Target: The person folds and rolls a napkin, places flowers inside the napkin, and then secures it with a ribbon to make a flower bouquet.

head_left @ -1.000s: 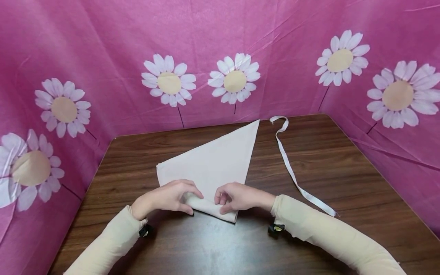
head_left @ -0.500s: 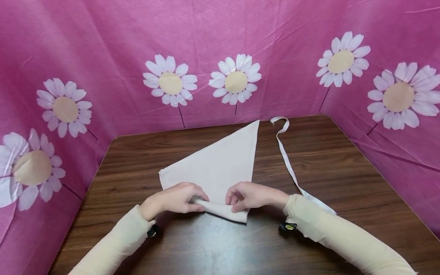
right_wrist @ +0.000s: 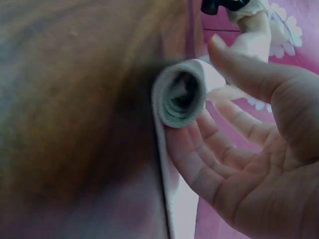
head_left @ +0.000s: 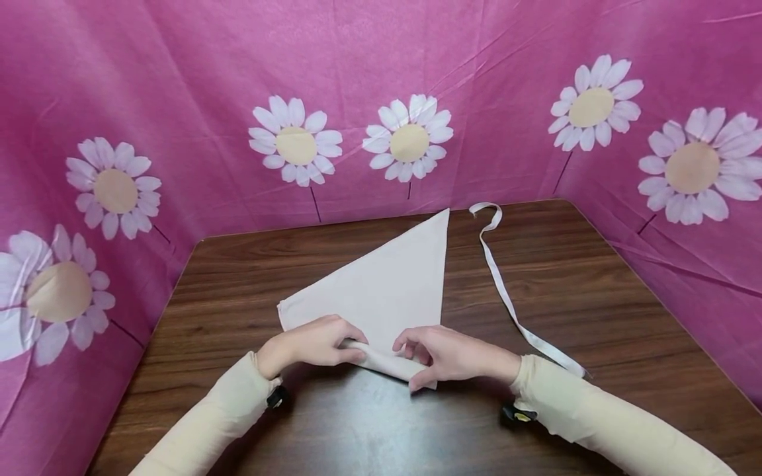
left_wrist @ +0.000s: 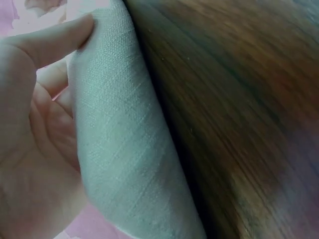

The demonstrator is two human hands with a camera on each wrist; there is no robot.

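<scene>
Left grip [head_left: 318,342] pinches the rolled near edge of a pale cloth [head_left: 381,284] between thumb and fingers; right grip [head_left: 455,354] is loosely spread, fingers against the roll's right end, thumb clear of it. The cloth lies on the middle of the table [head_left: 220,284], its flat part tapering to just beside the far edge. A white ribbon [head_left: 503,291] lies apart from it, nearer the right edge.

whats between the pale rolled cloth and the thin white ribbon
In the head view, bare brown wood-grain tabletop separates the pale, partly rolled cloth from the thin white ribbon; nearer the person, the right hand and cream sleeve intervene.
</scene>
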